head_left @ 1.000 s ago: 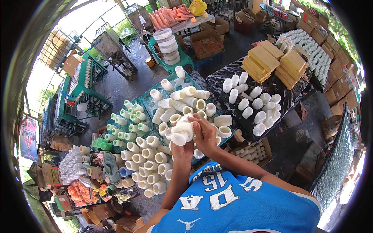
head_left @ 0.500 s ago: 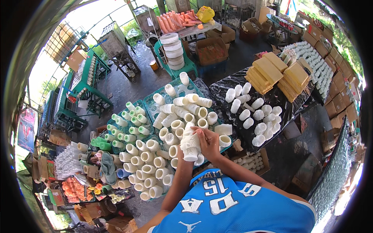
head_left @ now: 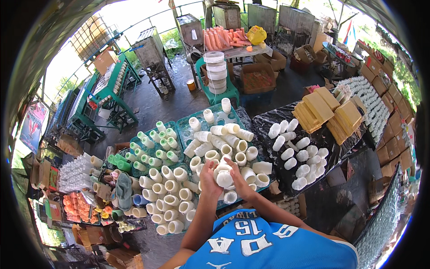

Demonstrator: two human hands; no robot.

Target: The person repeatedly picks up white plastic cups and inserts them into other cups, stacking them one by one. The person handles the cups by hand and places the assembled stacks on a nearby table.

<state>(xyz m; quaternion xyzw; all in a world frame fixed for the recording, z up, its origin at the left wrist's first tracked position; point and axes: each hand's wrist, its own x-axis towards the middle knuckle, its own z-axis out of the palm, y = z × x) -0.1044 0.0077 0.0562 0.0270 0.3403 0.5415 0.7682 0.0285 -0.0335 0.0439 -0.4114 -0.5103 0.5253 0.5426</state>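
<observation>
Between my two hands, in front of my chest, is a chunky white pillar candle with an uneven surface; its round end points toward me. My left hand wraps its left side. My right hand is curled along its right side, fingertips at the far end. Just beyond and beneath lie many cream hollow tube moulds, some on their sides, some upright, on a teal perforated tray. One white cylinder stands just below the held candle.
Left are more cream tubes and green-tipped moulds. To the right, white candles stand on a black-covered table beside yellowish slabs. A green chair holds stacked white spools; a cardboard box stands behind.
The candle has been turned so its end faces me, and my left hand now shows at its side. My right hand has shifted along it. The view has tilted up and left.
</observation>
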